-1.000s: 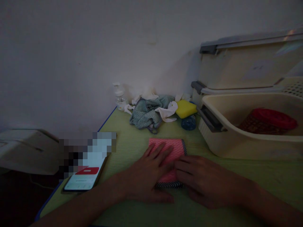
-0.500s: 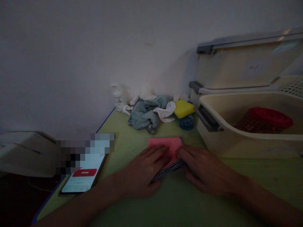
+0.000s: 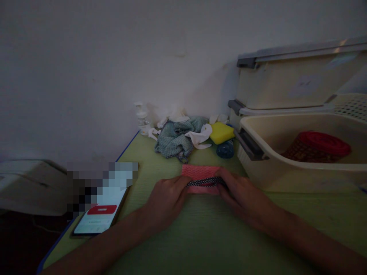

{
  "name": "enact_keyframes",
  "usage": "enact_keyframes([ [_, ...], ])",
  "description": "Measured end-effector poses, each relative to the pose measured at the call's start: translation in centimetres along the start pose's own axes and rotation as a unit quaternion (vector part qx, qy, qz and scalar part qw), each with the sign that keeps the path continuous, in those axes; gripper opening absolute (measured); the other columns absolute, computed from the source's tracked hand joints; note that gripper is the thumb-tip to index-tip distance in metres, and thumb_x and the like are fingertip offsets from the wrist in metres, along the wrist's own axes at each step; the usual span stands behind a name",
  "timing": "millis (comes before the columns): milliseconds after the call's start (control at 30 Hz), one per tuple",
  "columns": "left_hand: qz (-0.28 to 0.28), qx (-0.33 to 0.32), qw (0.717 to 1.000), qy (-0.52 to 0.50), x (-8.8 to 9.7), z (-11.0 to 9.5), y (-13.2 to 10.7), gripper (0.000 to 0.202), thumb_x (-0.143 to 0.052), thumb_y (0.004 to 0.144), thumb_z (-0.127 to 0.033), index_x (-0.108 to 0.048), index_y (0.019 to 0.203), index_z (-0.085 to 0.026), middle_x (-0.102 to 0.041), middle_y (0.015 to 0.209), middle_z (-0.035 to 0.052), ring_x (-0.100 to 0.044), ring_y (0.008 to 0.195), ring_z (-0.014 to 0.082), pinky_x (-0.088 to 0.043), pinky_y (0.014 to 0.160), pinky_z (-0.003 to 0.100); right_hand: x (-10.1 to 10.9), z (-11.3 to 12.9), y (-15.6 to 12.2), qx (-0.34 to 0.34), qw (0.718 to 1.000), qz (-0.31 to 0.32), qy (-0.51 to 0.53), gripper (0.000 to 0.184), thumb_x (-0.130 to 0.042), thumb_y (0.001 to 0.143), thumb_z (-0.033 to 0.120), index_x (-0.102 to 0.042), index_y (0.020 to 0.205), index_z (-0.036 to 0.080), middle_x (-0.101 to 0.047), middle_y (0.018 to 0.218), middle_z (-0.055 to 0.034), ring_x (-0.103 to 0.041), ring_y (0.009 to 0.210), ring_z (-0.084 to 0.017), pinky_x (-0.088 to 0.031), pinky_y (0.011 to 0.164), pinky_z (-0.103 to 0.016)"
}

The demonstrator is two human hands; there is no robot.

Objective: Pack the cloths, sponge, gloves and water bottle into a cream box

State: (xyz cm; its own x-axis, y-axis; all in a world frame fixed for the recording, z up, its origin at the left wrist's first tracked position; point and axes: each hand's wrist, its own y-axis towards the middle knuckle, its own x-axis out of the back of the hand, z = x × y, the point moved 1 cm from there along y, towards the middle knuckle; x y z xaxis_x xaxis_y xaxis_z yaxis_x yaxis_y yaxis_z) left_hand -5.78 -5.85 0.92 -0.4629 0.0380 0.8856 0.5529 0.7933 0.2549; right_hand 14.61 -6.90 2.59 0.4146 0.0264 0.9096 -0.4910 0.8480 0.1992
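A pink textured cloth (image 3: 197, 172) with black-and-white checked edging lies on the green table, its near edge turned up across its middle. My left hand (image 3: 169, 194) pinches the left end of that checked edge between thumb and fingers. At the right end, my right hand (image 3: 236, 193) grips the same edge, its fingertips partly hidden. Behind the cloth sits a crumpled grey-green cloth (image 3: 173, 139) with the same kind of edging.
A yellow sponge (image 3: 221, 133) rests by a dark blue object (image 3: 225, 149). On the right, a cream bin (image 3: 301, 177) holds a red roll (image 3: 323, 143). A phone (image 3: 100, 214) lies left, near the table's blue edge. A clear pump bottle (image 3: 143, 122) stands by the wall.
The near checked edge of the pink cloth has been lifted and folded away from me, over the middle. My left hand has moved from lying across the cloth to pinching its left side.
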Motion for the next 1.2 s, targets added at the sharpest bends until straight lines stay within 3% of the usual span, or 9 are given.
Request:
enact_keyframes([
  [133,-0.009,0.044,0.997,-0.057,0.0,-0.2,0.3,0.026,-0.035,0.086,-0.011,-0.058,0.096,-0.015,-0.068,0.089,0.007,-0.064,0.078,0.0201,-0.049,0.069,0.034,-0.1,0.1,0.1,-0.04,0.999,0.015,0.032,0.015,-0.033,0.088,0.015,-0.047,0.094,0.016,-0.061,0.072,-0.0042,-0.059,0.06,-0.016,-0.039,0.053,-0.026],
  [300,-0.014,0.096,0.985,-0.144,-0.5,-0.4,0.5,0.02,-0.036,0.089,-0.019,-0.054,0.084,-0.016,-0.061,0.071,0.0019,-0.058,0.066,0.0152,-0.043,0.062,0.026,-0.4,-0.1,0.2,-0.04,0.998,0.019,0.054,0.014,-0.038,0.086,0.01,-0.051,0.09,0.015,-0.061,0.079,-0.0058,-0.06,0.071,-0.017,-0.044,0.062,-0.027],
  [400,-0.026,0.131,0.978,-0.162,-0.7,-0.3,0.6,0.012,-0.041,0.088,-0.021,-0.051,0.093,-0.017,-0.057,0.068,-0.001,-0.055,0.062,0.014,-0.04,0.058,0.024,-0.8,-0.6,0.4,-0.028,0.998,0.005,0.064,0.017,-0.039,0.086,0.008,-0.054,0.092,0.014,-0.062,0.088,-0.0079,-0.061,0.08,-0.017,-0.046,0.072,-0.029],
  [567,-0.031,0.182,0.974,-0.134,-0.8,0.0,0.8,0.021,-0.043,0.086,-0.021,-0.045,0.107,-0.017,-0.049,0.059,-0.0048,-0.051,0.057,0.0144,-0.036,0.053,0.024,-1.3,-1.0,0.4,-0.01,0.998,-0.008,0.054,0.02,-0.038,0.088,0.007,-0.056,0.095,0.014,-0.062,0.095,-0.01,-0.061,0.088,-0.018,-0.047,0.079,-0.032],
  [800,-0.028,0.148,0.984,-0.092,-0.6,-0.1,1.2,0.007,-0.044,0.085,-0.018,-0.05,0.09,-0.018,-0.056,0.066,-0.0014,-0.054,0.06,0.0145,-0.039,0.056,0.025,-1.6,-0.9,0.6,-0.004,0.999,-0.039,0.036,0.021,-0.04,0.089,0.01,-0.06,0.094,0.014,-0.061,0.092,-0.0084,-0.061,0.083,-0.017,-0.049,0.076,-0.032],
  [1000,-0.003,0.14,0.988,-0.062,-0.4,-0.2,1.4,0.01,-0.041,0.087,-0.016,-0.051,0.089,-0.017,-0.06,0.071,0.0019,-0.058,0.064,0.0166,-0.04,0.059,0.027,-1.1,-0.7,1.0,-0.018,0.998,-0.025,0.048,0.016,-0.046,0.089,0.016,-0.061,0.092,0.013,-0.062,0.088,-0.0083,-0.061,0.081,-0.018,-0.048,0.074,-0.031],
  [1200,0.007,0.135,0.99,-0.032,-0.3,-0.2,1.5,0.013,-0.04,0.087,-0.016,-0.052,0.083,-0.016,-0.06,0.07,0.0029,-0.058,0.064,0.0167,-0.04,0.059,0.026,-1.1,-0.6,1.2,-0.025,0.998,-0.037,0.05,0.017,-0.042,0.087,0.008,-0.058,0.089,0.014,-0.064,0.088,-0.0077,-0.062,0.08,-0.018,-0.046,0.071,-0.03],
])
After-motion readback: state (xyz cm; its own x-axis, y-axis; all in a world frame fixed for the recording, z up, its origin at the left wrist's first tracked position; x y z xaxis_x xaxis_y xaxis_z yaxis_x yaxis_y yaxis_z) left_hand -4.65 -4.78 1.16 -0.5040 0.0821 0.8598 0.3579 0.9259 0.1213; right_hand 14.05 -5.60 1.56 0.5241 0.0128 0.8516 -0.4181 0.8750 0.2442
